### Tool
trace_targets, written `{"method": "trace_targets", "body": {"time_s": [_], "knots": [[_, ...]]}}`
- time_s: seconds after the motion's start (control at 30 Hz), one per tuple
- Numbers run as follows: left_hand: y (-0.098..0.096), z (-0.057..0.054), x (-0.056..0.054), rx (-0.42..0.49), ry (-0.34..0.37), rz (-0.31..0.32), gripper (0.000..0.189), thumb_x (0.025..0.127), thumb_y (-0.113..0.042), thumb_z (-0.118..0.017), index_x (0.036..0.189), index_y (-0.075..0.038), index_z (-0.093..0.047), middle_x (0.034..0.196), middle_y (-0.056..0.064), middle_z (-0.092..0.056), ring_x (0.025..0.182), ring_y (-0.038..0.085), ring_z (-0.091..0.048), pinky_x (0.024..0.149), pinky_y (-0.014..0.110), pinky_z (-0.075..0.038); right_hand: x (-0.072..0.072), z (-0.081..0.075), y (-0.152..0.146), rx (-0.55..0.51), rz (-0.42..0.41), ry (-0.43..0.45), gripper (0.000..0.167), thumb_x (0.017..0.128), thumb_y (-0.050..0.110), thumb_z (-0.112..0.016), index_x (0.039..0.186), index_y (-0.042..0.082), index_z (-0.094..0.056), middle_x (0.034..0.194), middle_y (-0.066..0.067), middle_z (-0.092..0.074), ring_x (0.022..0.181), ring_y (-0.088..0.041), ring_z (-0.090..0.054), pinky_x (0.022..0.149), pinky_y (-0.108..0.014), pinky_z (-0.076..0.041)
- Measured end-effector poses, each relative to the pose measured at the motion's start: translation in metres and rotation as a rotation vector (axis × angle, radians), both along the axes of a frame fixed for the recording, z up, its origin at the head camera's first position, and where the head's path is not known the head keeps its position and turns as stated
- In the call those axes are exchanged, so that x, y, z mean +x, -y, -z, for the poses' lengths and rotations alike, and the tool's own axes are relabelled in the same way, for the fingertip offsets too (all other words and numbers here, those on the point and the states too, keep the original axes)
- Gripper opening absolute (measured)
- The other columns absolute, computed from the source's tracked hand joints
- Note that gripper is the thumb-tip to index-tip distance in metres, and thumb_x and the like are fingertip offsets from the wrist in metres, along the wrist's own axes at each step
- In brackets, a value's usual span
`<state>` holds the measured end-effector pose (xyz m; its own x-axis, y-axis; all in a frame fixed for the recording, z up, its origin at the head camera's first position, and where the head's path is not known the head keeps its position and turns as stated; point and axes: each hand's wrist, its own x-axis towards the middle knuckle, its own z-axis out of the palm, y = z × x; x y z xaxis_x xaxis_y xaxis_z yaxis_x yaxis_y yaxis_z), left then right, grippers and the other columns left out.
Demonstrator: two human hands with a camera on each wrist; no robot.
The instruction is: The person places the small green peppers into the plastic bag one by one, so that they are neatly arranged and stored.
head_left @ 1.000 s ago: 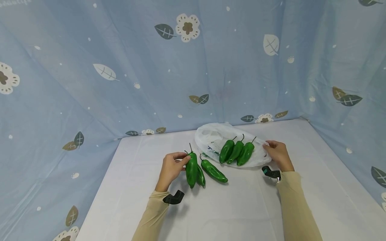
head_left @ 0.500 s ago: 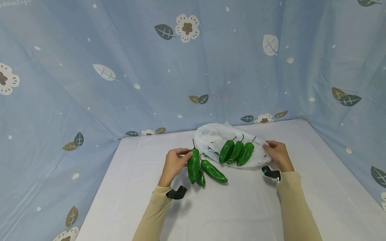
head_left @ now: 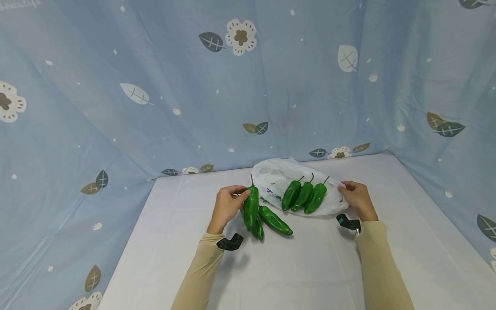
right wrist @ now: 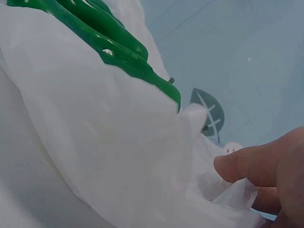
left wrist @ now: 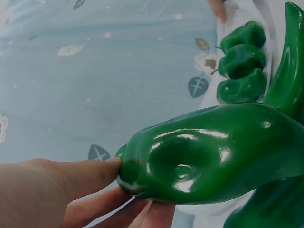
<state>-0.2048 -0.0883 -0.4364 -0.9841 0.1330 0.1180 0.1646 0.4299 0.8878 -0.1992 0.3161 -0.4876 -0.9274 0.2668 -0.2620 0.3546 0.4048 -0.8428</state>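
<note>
left hand (head_left: 227, 206) pinches green chili pepper (head_left: 251, 206) | right hand (head_left: 357, 199) pinches plastic bag (head_left: 334, 201) edge | likely bagging | next probably needs rightward carry

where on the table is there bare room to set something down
Bare table lies between the sleeves, this side of the green peppers; also left of the left hand and right of the right hand. It is crowded between the hands: three peppers at the white bag, more close beside it.

Long glossy peppers (head_left: 302, 196) are deep green, the crinkled plastic bag (head_left: 274, 183) translucent white. A pale blue fabric curtain (head_left: 201, 99) carries white flowers (head_left: 240, 37) and brown and grey leaves (head_left: 211, 41).
</note>
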Motion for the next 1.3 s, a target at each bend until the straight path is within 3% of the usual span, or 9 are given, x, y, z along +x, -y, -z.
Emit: {"method": "trace_targets", "body": {"time_s": [0.4,0.83,1.3], "knots": [[-0.009,-0.004,-0.012,-0.013,-0.03,0.023,0.03,0.099,-0.022,-0.072,0.122,-0.003,-0.075,0.12,0.017,-0.075,0.096,0.028,-0.078,0.065,0.028,-0.063,0.0,0.0,0.0,0.0,0.0,0.001,0.061,0.109,0.031,-0.045,0.155,-0.009,-0.036,0.16,-0.035,-0.035,0.143,-0.047,-0.042,0.118,-0.057,-0.042],[-0.021,-0.009,-0.021,-0.031,-0.037,0.047,0.031,0.099,-0.019,-0.071,0.124,-0.001,-0.074,0.119,0.019,-0.074,0.096,0.03,-0.078,0.069,0.03,-0.064,-0.001,0.001,-0.001,-0.008,0.012,0.002,0.061,0.109,0.031,-0.045,0.156,-0.008,-0.037,0.161,-0.034,-0.035,0.143,-0.046,-0.042,0.118,-0.057,-0.042],[-0.036,-0.008,-0.036,-0.055,-0.049,0.049,0.029,0.099,-0.019,-0.071,0.121,0.0,-0.075,0.114,0.019,-0.075,0.091,0.03,-0.076,0.068,0.029,-0.064,0.0,0.001,0.0,-0.009,0.007,0.005,0.061,0.109,0.031,-0.045,0.156,-0.009,-0.035,0.16,-0.035,-0.034,0.141,-0.046,-0.043,0.118,-0.057,-0.042]]}}
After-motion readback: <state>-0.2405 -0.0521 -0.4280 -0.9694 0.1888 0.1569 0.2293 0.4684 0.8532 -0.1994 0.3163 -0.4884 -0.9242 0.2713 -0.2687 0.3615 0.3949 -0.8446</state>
